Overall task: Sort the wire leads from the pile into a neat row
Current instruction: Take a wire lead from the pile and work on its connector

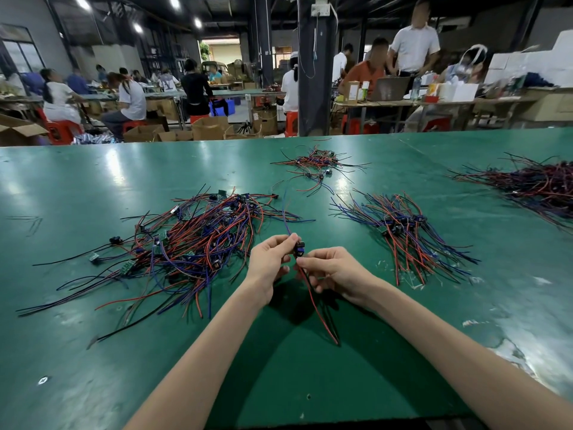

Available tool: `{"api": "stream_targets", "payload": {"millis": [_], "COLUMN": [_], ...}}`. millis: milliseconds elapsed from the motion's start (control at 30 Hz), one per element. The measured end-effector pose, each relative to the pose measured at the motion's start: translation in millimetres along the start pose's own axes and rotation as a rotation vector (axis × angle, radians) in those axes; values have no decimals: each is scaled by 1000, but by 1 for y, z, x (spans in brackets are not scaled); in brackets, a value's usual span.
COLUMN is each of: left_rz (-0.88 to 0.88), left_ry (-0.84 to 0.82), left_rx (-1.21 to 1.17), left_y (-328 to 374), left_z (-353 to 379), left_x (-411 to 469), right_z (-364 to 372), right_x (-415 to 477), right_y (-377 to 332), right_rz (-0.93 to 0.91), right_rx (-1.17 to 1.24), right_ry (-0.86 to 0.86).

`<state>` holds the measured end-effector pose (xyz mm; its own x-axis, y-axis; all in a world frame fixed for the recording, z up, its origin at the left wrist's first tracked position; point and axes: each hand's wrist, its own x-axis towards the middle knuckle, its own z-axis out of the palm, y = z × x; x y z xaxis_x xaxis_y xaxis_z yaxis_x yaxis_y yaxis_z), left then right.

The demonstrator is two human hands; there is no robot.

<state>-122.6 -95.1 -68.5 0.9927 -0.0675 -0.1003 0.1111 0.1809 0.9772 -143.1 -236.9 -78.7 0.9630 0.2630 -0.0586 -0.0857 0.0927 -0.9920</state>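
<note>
While a single wire lead (pixel 300 247), a small dark module with thin blue strands running away from the person and red and black strands trailing toward them, is held just above the glossy green table (pixel 310 383), both hands work it at the centre of the view. The left hand (pixel 271 259) pinches the blue strands at the module between thumb and fingertips. The right hand (pixel 336 270) pinches the red and black strands just below the module, its other fingers loosely curled.

To the left lies the tangled pile (pixel 192 243) of red, blue and black leads with small green boards. To the right lies a fanned group (pixel 403 234) of leads with their modules gathered together, apparently the sorted set. A small heap (pixel 316 164) and a large dark heap (pixel 533 184) lie farther back.

Likely hazards, as judged from this view:
1. The blue strands reach back beside the pile's near edge, and contact cannot be told. A hooked strand would drag neighbouring leads out with it.
2. The long red and black strands touch the table. Carried to the right, they could sweep across the fanned group and scatter it.
3. Pulling the hands apart could strain the thin strands where they join the module.
4. A module set down out of line would spoil the row.
</note>
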Motion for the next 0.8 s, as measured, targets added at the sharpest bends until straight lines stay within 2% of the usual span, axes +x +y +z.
{"api": "stream_targets", "payload": {"millis": [133,300,500,800], "left_rz": [-24,-21,-14,2], "left_ry": [-80,-229,-244,-198], "left_rx": [-15,11,9,-15], "left_y": [-2,-7,-8,-8], "left_z": [1,3,0,1], "left_x": [1,1,-1,-1], "right_z": [0,0,0,-1], "right_x": [0,0,0,-1], "right_y": [-2,-2,-1,-4], "right_rz": [-12,-34,-58,38], "right_rx": [26,-50,-140,-32], "right_ry": [47,108,151,101]}}
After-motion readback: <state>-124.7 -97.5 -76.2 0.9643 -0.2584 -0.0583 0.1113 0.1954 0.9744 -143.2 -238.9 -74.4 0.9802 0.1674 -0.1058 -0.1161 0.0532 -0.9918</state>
